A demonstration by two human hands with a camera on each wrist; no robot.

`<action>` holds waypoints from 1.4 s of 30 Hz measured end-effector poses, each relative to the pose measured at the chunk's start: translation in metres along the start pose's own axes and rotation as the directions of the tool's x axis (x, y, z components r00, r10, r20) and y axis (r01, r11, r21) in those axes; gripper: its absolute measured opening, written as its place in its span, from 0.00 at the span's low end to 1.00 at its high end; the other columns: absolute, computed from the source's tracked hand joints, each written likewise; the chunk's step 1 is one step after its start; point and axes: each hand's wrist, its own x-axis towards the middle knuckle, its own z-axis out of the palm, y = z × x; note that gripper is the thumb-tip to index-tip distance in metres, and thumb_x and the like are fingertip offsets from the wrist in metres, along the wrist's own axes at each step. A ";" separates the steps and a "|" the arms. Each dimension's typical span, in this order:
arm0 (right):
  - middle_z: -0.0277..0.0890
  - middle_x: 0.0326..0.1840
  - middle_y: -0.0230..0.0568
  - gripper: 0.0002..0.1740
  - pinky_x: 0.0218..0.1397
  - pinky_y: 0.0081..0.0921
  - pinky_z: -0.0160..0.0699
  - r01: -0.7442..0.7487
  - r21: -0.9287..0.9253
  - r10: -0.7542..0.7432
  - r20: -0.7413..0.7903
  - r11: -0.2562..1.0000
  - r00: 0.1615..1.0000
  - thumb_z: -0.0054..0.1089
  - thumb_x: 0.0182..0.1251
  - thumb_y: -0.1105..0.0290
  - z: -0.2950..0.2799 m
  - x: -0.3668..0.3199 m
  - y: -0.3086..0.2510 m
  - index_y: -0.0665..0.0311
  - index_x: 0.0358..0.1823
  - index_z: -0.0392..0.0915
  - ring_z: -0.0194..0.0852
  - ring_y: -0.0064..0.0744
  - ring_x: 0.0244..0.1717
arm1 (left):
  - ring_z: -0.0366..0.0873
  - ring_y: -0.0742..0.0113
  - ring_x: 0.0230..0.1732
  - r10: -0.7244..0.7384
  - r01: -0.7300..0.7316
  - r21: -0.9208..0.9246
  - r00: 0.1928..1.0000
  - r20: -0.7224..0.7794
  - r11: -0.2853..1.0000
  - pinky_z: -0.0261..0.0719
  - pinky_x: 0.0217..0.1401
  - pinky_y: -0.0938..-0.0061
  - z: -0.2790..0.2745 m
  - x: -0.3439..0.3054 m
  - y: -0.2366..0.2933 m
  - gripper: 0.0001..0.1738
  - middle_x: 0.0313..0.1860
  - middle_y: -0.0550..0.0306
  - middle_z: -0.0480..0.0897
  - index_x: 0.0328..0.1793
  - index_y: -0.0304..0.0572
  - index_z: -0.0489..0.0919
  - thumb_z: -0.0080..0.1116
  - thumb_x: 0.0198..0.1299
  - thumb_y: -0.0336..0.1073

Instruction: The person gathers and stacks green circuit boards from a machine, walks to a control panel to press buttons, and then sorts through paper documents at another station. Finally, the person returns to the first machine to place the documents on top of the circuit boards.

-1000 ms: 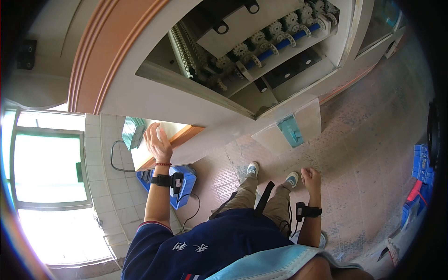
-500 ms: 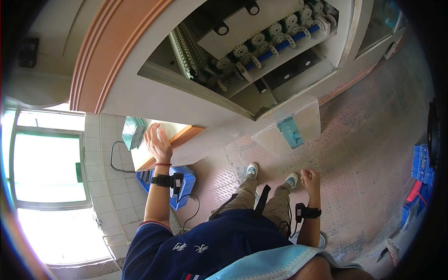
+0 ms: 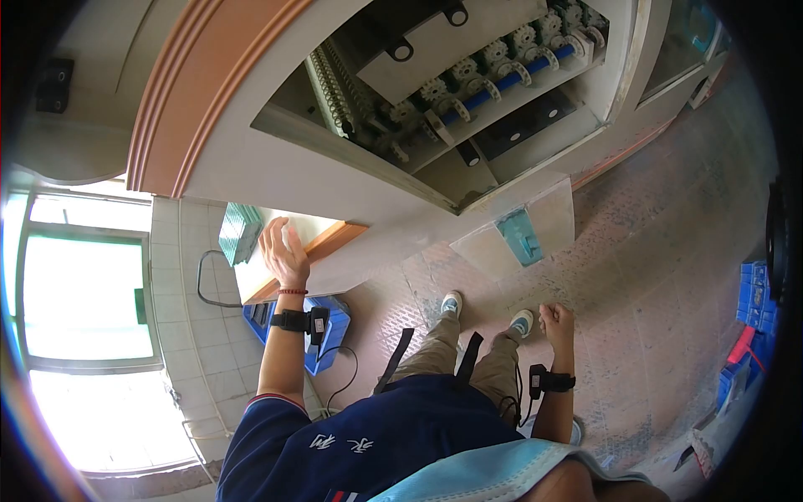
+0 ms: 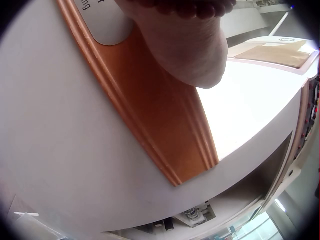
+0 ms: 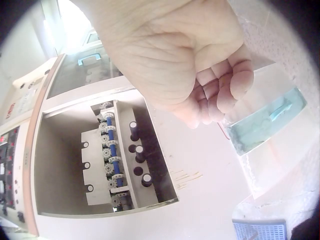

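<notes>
My left hand point(image 3: 284, 258) rests at the orange-edged white ledge point(image 3: 335, 241) on the machine's end, fingers slightly bent and spread, holding nothing. Just beyond its fingers stands a stack of thin green panels point(image 3: 240, 233). In the left wrist view only the heel of that hand point(image 4: 187, 50) shows, over the orange trim point(image 4: 155, 110); its fingers are out of sight. My right hand point(image 3: 556, 326) hangs beside the body with loosely curled fingers and nothing in them. The right wrist view has its palm point(image 5: 170, 55) in front of the machine's open bay point(image 5: 65, 165).
Inside the bay, white gears sit along a blue shaft point(image 3: 510, 79). A pale panel with a teal window point(image 5: 265, 122) stands low against the machine. Blue bins point(image 3: 335, 330) are on the floor below my left arm, and blue crates point(image 3: 757, 293) at far right.
Both hands keep their places. The head view shifts very slightly, and a dark strap at the waist swings further into view.
</notes>
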 end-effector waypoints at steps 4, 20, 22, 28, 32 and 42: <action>0.70 0.15 0.31 0.11 0.15 0.16 0.63 -0.009 0.015 0.009 -0.001 1.000 1.000 0.57 0.62 0.69 0.000 -0.002 -0.005 0.67 0.24 0.73 0.65 0.16 0.13 | 0.70 0.49 0.47 0.002 -0.002 0.003 1.000 0.002 1.000 0.66 0.54 0.60 0.000 0.000 0.000 0.13 0.43 0.48 0.77 0.44 0.36 0.74 0.46 0.60 0.37; 0.67 0.14 0.31 0.11 0.16 0.18 0.58 -0.003 0.027 0.004 -0.017 1.000 1.000 0.57 0.60 0.70 0.001 0.000 -0.006 0.70 0.24 0.73 0.62 0.17 0.13 | 0.70 0.49 0.48 -0.008 0.008 -0.008 1.000 0.014 1.000 0.66 0.54 0.60 0.000 0.000 0.000 0.13 0.44 0.48 0.77 0.43 0.36 0.74 0.46 0.59 0.38; 0.67 0.14 0.31 0.11 0.16 0.18 0.58 -0.001 0.024 0.001 -0.017 1.000 1.000 0.57 0.61 0.70 0.001 0.001 -0.006 0.70 0.24 0.73 0.62 0.16 0.13 | 0.70 0.49 0.48 0.000 0.000 0.002 1.000 0.007 1.000 0.66 0.54 0.60 0.000 0.000 0.000 0.13 0.43 0.48 0.77 0.43 0.36 0.74 0.46 0.59 0.37; 0.67 0.14 0.31 0.12 0.16 0.18 0.57 -0.003 0.018 0.004 -0.027 1.000 1.000 0.57 0.61 0.70 0.000 0.003 -0.005 0.70 0.23 0.73 0.61 0.16 0.13 | 0.71 0.50 0.48 0.005 -0.005 0.003 1.000 0.000 1.000 0.66 0.54 0.61 0.001 -0.001 -0.002 0.13 0.43 0.48 0.77 0.43 0.36 0.75 0.46 0.59 0.37; 0.67 0.14 0.31 0.12 0.16 0.18 0.57 0.005 0.003 -0.005 -0.037 1.000 0.999 0.58 0.60 0.69 -0.001 0.005 0.002 0.70 0.23 0.73 0.61 0.16 0.14 | 0.71 0.50 0.48 -0.002 0.002 -0.003 1.000 0.004 1.000 0.66 0.54 0.61 0.000 0.000 0.000 0.13 0.43 0.48 0.77 0.43 0.36 0.75 0.46 0.59 0.37; 0.70 0.16 0.31 0.11 0.16 0.16 0.63 -0.008 0.002 0.008 0.002 1.000 1.000 0.57 0.61 0.68 -0.003 0.004 0.000 0.68 0.25 0.74 0.64 0.16 0.14 | 0.71 0.50 0.47 0.001 -0.001 -0.005 1.000 0.003 1.000 0.66 0.54 0.61 0.000 0.000 0.000 0.13 0.43 0.48 0.77 0.43 0.36 0.75 0.46 0.59 0.36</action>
